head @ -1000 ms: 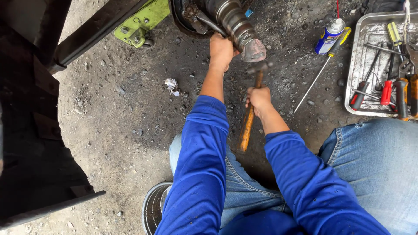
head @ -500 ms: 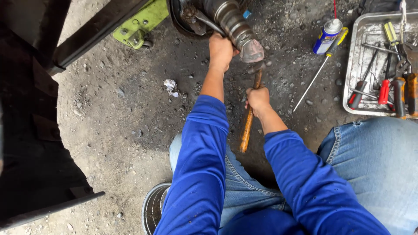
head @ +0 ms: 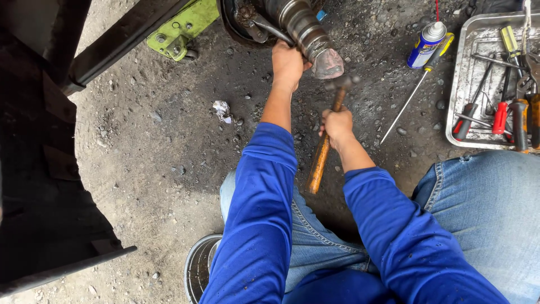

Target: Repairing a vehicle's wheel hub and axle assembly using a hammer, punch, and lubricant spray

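My left hand [head: 288,63] grips the greasy metal axle shaft [head: 306,31] just behind its shiny tapered end, which points down and to the right. My right hand [head: 336,126] holds a wooden-handled hammer [head: 323,152] partway up the handle. The dark hammer head is blurred just below the shaft's end. Both arms are in blue sleeves, and jeans cover my legs below.
A metal tray [head: 463,84] at the right holds several screwdrivers and pliers. A spray can [head: 426,45] and a long screwdriver [head: 408,104] lie on the gravel beside it. A green jack part [head: 177,27] sits at top left, a round tin [head: 198,267] at the bottom.
The hammer head has moved a little away from the shaft's end and is now blurred. My left hand stays on the shaft.
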